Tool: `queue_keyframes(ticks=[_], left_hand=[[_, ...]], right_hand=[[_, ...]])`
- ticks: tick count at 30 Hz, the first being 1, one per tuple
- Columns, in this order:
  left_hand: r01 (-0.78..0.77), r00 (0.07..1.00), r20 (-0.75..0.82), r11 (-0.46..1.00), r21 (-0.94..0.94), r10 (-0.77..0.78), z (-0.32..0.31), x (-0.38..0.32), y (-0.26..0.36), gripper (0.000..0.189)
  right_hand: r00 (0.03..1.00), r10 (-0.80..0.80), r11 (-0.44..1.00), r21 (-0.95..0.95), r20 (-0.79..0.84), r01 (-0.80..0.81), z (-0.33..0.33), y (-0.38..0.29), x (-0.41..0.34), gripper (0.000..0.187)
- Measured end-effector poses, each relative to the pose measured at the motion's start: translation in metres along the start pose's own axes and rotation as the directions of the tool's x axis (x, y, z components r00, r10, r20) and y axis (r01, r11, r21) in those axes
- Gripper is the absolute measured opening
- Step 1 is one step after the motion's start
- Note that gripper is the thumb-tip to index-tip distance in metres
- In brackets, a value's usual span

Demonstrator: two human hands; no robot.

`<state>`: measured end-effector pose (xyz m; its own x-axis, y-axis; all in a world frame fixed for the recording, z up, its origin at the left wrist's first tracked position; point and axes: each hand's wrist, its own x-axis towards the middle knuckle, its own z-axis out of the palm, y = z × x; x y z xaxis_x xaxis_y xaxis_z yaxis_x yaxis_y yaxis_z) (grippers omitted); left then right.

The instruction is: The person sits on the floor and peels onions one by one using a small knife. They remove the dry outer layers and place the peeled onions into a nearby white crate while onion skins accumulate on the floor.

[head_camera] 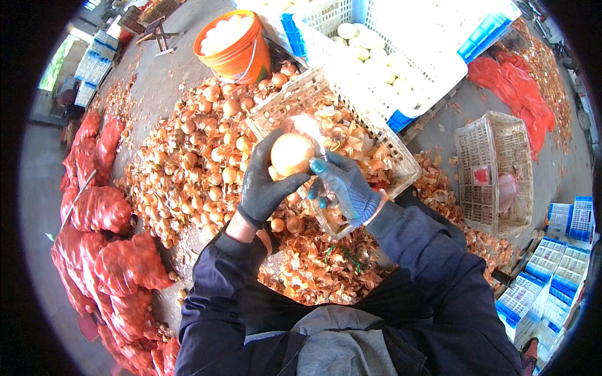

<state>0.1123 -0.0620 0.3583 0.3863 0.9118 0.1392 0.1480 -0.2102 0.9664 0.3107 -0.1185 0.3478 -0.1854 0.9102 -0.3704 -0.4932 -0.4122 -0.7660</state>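
Note:
My left hand (268, 181), in a dark glove, holds a large yellow onion (292, 155) above a pale slatted crate (388, 162). Beside the onion is my right hand (345, 183), in a blue-grey rubber-coated glove, its thumb close to the onion's side. From its fingers juts a small knife (321, 144), its blade partly lost in glare. Loose onion skins (338, 117) fill much of the crate under both hands. A heap of unpeeled onions (202, 155) spreads over the floor left of the crate.
An orange bucket (235, 54) of pale onions stands beyond the heap. Peeled onions (364, 47) lie in a white plastic crate (320, 21). Red mesh sacks (103, 209) line the left side. Another slatted crate (494, 174) and stacked blue-and-white crates (541, 282) are at right.

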Motion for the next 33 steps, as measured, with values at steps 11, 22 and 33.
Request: queue_keyframes(ticks=[11,22,33], left_hand=[[0.43,0.902,0.168,0.868,-0.251,-0.398,-0.008,0.0,-0.01,0.082],[0.364,0.929,0.044,0.884,-0.294,-0.368,-0.016,0.003,-0.011,0.069],[0.341,0.939,0.028,0.912,-0.229,-0.344,-0.02,0.002,-0.017,0.069]], right_hand=[[0.851,-0.506,0.494,-0.763,0.138,0.417,0.001,-0.006,0.001,0.054],[0.828,-0.518,0.358,-0.824,0.215,0.439,-0.008,0.003,0.009,0.053],[0.796,-0.533,0.183,-0.878,0.289,0.442,-0.008,0.013,0.004,0.031]])
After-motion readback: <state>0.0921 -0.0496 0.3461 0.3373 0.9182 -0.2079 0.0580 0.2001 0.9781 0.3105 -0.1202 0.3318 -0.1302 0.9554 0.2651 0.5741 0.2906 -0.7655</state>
